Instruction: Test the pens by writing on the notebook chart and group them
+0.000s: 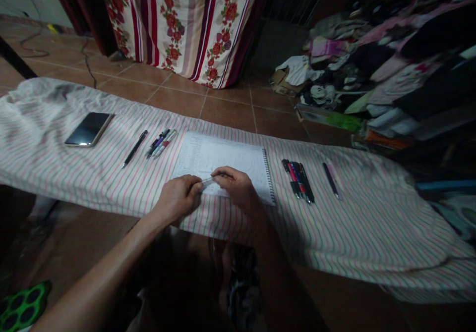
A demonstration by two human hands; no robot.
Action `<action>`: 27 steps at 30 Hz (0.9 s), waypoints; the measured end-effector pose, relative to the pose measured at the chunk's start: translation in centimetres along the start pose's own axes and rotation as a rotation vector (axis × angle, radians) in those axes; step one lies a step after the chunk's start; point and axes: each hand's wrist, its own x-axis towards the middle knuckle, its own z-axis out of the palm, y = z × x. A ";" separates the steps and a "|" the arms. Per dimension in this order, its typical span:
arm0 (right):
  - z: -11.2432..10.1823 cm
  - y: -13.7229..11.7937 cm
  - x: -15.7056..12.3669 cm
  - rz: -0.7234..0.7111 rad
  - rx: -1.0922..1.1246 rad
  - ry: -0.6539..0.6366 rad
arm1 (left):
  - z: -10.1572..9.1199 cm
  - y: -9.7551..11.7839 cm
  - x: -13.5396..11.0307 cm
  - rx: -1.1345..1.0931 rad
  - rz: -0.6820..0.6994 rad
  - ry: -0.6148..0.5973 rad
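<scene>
A spiral notebook (230,153) lies flat with its wire binding on the right side. Over its front edge, both hands hold a thin, pale, see-through pen (207,180) between them. My left hand (181,194) pinches the left end of the pen, its fingers closed. At the other end, my right hand (237,187) has thumb and fingers closed on it, hiding that tip. Right of the notebook lies a row of several pens (298,181), black, red and blue. On the left sits a small group of pens (161,143) in black, purple and white.
A striped cloth (357,233) covers the long, narrow surface. A black pen (135,148) and a phone (89,129) lie to the left; a dark pen (330,180) lies far right. Beyond are a floral curtain (178,25) and a heap of clothes (394,59).
</scene>
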 end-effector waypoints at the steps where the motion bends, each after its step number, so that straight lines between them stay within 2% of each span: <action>1: 0.0 0.1 0.0 -0.020 0.012 -0.018 | 0.0 0.0 0.0 0.011 0.007 -0.003; 4: -0.1 0.2 -0.2 -0.057 0.091 -0.046 | 0.0 -0.1 -0.2 0.050 0.028 0.013; 6: 0.0 0.1 -0.3 -0.012 0.103 -0.042 | 0.1 -0.1 -0.3 0.078 0.043 0.027; 9: 0.0 -0.1 -0.3 0.078 -0.058 0.001 | 0.2 -0.1 -0.4 0.120 0.064 0.036; 12: 0.0 0.0 -0.2 0.073 -0.156 0.014 | 0.3 0.0 -0.4 0.154 0.075 0.026; 18: -0.2 0.4 -0.2 -0.028 0.027 -0.046 | 0.3 -0.1 -0.3 0.103 0.048 0.021; 22: -0.1 0.2 -0.4 0.008 0.153 -0.092 | 0.2 -0.2 -0.2 0.047 0.039 0.038; 27: 0.0 0.1 -0.2 0.123 -0.062 -0.008 | 0.3 -0.1 -0.2 0.064 0.053 0.038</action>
